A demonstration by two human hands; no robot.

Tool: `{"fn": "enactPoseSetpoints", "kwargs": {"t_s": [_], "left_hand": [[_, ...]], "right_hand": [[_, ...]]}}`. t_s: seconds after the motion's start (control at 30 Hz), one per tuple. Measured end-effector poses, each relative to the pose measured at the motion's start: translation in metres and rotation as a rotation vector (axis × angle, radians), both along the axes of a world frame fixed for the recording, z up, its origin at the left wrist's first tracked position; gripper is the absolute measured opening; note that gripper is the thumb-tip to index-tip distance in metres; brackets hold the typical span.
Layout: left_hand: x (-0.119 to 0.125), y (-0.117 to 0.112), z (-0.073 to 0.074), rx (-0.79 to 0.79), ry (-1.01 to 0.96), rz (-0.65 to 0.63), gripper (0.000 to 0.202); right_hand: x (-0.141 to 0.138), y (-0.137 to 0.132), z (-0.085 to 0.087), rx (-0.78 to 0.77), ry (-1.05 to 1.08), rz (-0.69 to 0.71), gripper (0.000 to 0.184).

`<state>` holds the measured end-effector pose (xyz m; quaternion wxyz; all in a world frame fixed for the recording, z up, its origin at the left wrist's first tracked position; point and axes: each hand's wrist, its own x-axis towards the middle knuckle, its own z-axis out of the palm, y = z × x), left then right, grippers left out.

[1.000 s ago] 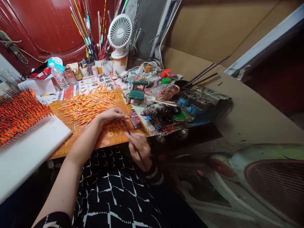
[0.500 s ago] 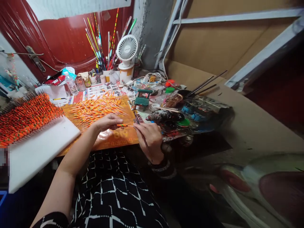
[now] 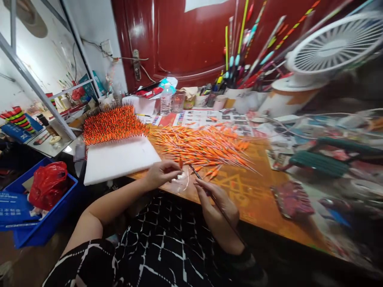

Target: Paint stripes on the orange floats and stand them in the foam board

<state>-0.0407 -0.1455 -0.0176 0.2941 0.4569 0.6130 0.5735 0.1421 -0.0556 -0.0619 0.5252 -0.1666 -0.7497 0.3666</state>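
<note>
At an orange-brown table (image 3: pixel 249 197) before a red door (image 3: pixel 185 44), with a white fan (image 3: pixel 335 48) to the right and a foam board (image 3: pixel 119 159) to the left, the left hand (image 3: pixel 163 174) pinches an orange float (image 3: pixel 180 163) just before a pile of floats (image 3: pixel 203 147), while the right hand (image 3: pixel 220 203) grips a thin brush (image 3: pixel 196 172).

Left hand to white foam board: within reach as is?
Probably yes: the white foam board lies close beside the left hand, with nothing visible between, though that hand appears to hold an orange float.
</note>
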Motion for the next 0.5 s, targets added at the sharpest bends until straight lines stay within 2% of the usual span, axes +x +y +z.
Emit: {"fn": "enactPoseSetpoints", "kwargs": {"t_s": [0.07,0.17,0.27,0.37,0.5], "left_hand": [[-0.043,-0.031,0.007,-0.069,0.142,0.199,0.036],[-0.116,-0.074,0.018,-0.205,0.395,0.584,0.017],[-0.176,-0.103,0.025,-0.432,0.528,0.837,0.013],[-0.208,-0.111,0.026,-0.566,0.618,0.977,0.017],[-0.220,-0.106,0.020,-0.618,0.675,1.046,0.021]], "right_hand": [[0.002,0.000,-0.005,-0.028,-0.013,0.008,0.020],[0.007,0.005,-0.017,-0.103,-0.018,-0.021,0.021],[0.009,0.009,-0.027,-0.162,-0.019,-0.046,0.023],[0.009,0.011,-0.032,-0.138,-0.015,-0.047,0.022],[0.011,0.014,-0.035,-0.055,-0.013,-0.046,0.021]]}}
